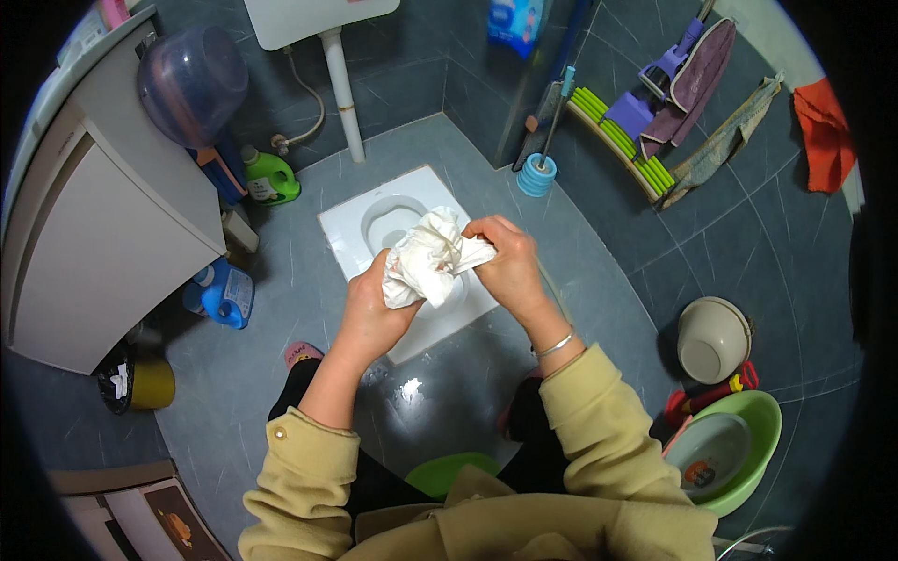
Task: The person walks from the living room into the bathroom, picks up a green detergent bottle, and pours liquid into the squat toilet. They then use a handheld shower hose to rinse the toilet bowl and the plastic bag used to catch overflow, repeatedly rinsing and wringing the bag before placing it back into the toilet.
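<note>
A crumpled white cloth (431, 263) is bunched between my two hands, above a white squat toilet (351, 245) set in the floor. My left hand (379, 308) grips its lower left side, the fingers partly hidden beneath it. On the right, my right hand (508, 259) pinches a twisted end of the cloth between thumb and fingers. Part of the toilet bowl is covered by the cloth and hands.
At left are a cabinet (119, 238), a green jug (270, 179), a blue jug (228, 291) and a trash bin (153, 381). A blue-based plunger or brush (537, 175) stands beyond the toilet. At right are a bucket (712, 340) and a green basin (765, 449). Mops hang on the wall.
</note>
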{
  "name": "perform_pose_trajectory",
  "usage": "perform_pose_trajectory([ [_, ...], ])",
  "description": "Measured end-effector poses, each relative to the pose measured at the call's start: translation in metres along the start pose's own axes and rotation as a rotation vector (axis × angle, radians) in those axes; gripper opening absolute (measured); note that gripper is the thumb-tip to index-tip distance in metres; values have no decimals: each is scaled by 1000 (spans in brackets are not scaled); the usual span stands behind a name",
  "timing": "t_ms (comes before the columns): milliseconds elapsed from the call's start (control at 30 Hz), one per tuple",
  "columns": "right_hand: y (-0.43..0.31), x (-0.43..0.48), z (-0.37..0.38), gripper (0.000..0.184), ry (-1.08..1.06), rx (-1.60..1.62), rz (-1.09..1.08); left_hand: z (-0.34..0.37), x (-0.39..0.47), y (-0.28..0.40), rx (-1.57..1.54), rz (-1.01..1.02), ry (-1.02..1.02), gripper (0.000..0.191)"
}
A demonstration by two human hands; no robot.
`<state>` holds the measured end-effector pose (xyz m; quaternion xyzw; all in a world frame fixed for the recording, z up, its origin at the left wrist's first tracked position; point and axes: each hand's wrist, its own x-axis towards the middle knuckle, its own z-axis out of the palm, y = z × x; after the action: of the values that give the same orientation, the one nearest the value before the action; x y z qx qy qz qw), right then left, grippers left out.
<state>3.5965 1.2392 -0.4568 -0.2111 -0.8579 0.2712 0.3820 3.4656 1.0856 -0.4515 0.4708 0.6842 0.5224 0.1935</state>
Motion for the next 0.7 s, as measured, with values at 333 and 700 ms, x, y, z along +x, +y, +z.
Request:
perform_pose_trajectory([
  [333, 9, 10, -30, 35, -437, 642, 598, -11, 7, -5, -342, -252, 232, 29],
  [700, -21, 6, 33, 42, 189, 1523, 757, 47, 0, -11, -255, -188, 44, 42],
])
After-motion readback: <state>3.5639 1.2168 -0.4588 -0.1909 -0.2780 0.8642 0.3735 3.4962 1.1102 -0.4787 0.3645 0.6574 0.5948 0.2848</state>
